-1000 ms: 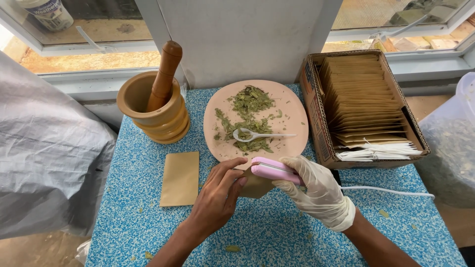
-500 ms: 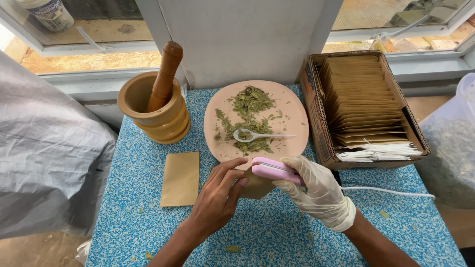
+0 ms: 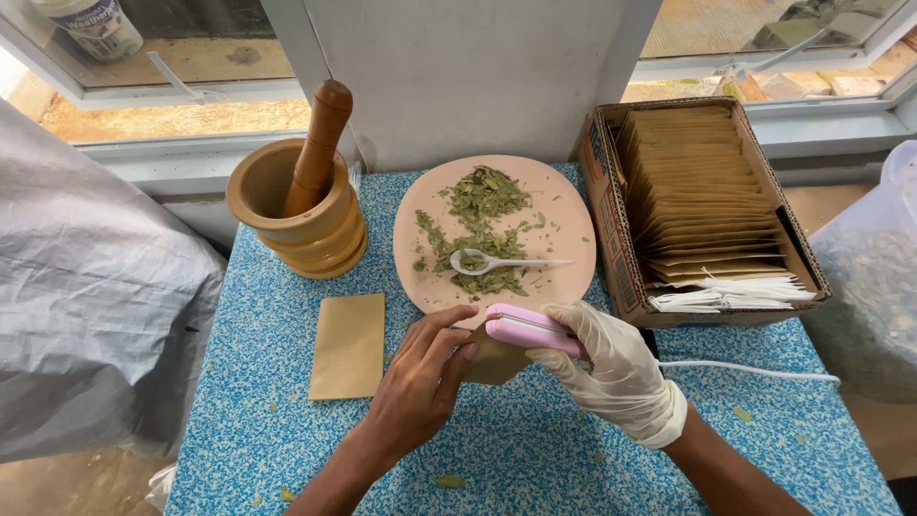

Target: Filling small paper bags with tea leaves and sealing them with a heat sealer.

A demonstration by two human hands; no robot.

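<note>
My right hand (image 3: pixel 611 373), in a white glove, grips a pink hand-held sealer (image 3: pixel 521 329) with a white cord (image 3: pixel 745 371) trailing right. The sealer's jaws sit on the top edge of a small brown paper pouch (image 3: pixel 497 361). My bare left hand (image 3: pixel 420 377) pinches that pouch from the left, fingertips right against the sealer. Both hands hover low over the blue speckled table (image 3: pixel 535 449), just in front of a pink oval plate (image 3: pixel 564 239) holding dried green leaves (image 3: pixel 482 205) and a white spoon (image 3: pixel 497 262).
A flat brown envelope (image 3: pixel 349 344) lies to the left of my hands. A wooden mortar (image 3: pixel 306 229) with a pestle (image 3: pixel 320 143) stands at the back left. A cardboard box (image 3: pixel 611 248) of brown envelopes sits at the right. Grey plastic sheeting (image 3: pixel 86 306) hangs on the left.
</note>
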